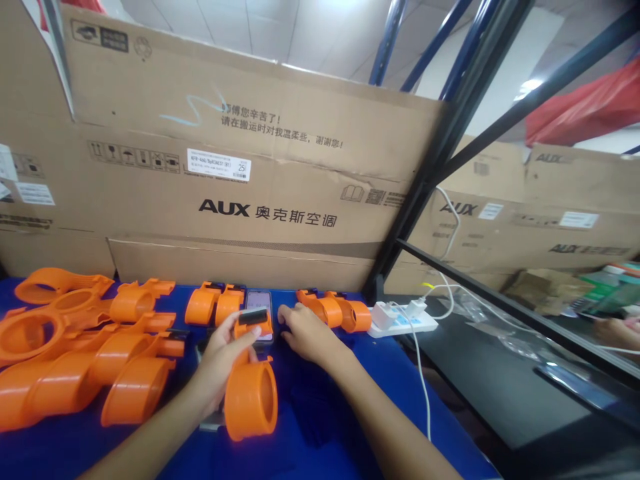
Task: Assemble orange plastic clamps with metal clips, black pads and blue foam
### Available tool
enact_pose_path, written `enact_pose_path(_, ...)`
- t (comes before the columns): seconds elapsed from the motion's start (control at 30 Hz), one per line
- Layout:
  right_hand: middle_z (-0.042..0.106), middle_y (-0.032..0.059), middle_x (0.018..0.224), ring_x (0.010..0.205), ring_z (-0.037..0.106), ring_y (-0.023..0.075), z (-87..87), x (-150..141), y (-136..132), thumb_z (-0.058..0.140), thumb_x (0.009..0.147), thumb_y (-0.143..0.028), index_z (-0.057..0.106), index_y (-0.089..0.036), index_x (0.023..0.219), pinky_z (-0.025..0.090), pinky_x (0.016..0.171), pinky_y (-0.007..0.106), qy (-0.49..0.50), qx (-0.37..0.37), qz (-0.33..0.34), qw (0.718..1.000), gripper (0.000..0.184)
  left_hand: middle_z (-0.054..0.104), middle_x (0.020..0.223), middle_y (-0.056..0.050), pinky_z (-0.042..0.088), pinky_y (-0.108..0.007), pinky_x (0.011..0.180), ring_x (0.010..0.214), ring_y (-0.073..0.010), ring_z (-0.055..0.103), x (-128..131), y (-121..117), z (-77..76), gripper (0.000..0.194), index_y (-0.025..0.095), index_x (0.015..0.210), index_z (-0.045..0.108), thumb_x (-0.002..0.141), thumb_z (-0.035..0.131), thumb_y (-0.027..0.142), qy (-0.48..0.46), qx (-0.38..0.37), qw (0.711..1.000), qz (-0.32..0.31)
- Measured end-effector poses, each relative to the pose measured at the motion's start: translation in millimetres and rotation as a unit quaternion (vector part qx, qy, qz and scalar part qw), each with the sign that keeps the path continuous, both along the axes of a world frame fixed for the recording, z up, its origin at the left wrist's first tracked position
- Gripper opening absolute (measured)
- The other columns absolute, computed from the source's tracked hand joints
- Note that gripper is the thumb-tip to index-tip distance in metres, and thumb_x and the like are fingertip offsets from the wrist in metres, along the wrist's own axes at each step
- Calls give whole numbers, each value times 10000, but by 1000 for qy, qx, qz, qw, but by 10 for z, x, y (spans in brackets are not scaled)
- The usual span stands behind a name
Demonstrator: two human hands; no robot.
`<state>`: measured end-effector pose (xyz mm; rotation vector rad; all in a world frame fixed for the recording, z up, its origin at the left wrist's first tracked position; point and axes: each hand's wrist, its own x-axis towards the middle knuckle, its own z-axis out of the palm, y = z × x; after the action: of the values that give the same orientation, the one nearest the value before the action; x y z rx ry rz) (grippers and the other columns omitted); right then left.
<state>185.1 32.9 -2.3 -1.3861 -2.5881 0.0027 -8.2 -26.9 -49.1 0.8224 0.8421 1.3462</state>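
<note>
Gripping an orange holder (246, 401), the left hand (224, 353) is closed, thumb on top. The right hand (307, 333) curls palm-down near the back edge of the counter (315, 420), grasp indiscernible.

My blue-covered table (395, 420) has loads of ring-shaped orange plastic parts (117, 357) crowding my left, more black-tipped ones (201, 305) towards the back, a lit-up rectangular phone (259, 301) between those, and a white plastic power strip (414, 325) at the right edge.

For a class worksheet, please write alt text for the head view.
A person's left hand holds an orange ring-ended part with a black strip above a blue table; the right hand is beside a phone. Similar orange parts lie nearby; printed cardboard stands behind.
</note>
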Motion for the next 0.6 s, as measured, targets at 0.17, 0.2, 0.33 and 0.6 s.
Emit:
enact_pose_path(0.17, 698, 59, 891, 813, 636, 183, 87, 56, -63, 526, 927, -112, 635, -177, 1027, 461, 726, 272, 110, 18, -12, 994, 162, 584, 538, 59, 452, -203, 501, 447, -107, 525, 4, -19, 39, 525, 208, 1168, 607, 750, 853, 410, 29, 18, 999, 13)
enact_pose_path(0.2, 695, 53, 873, 776, 636, 175, 91, 51, -97, 499, 963, -153, 626, -178, 1042, 474, 705, 271, 153, 23, -14, 988, 152, 587, 548, 59, 442, -201, 490, 440, -103, 520, 7, -23, 44, 515, 205, 1153, 615, 748, 853, 416, 37, 24, 999, 19)
enact_pose_path(0.33, 671, 29, 807, 679, 628, 163, 12, -45, -316, 541, 982, -284, 610, -195, 995, 514, 640, 274, 421, 44, 13, 906, 113, 661, 721, 32, 433, -208, 475, 439, -81, 525, 27, -35, 38, 489, 204, 1104, 638, 727, 864, 419, 65, 56, 995, 45)
enact_pose_path(0.6, 662, 22, 807, 722, 636, 169, -143, -183, -567, 619, 909, -211, 603, -212, 846, 514, 672, 281, 448, 77, 42, 890, 65, 654, 814, 25, 452, -213, 492, 464, -68, 532, 37, -39, 31, 447, 212, 1098, 626, 759, 838, 411, 100, 71, 990, 65)
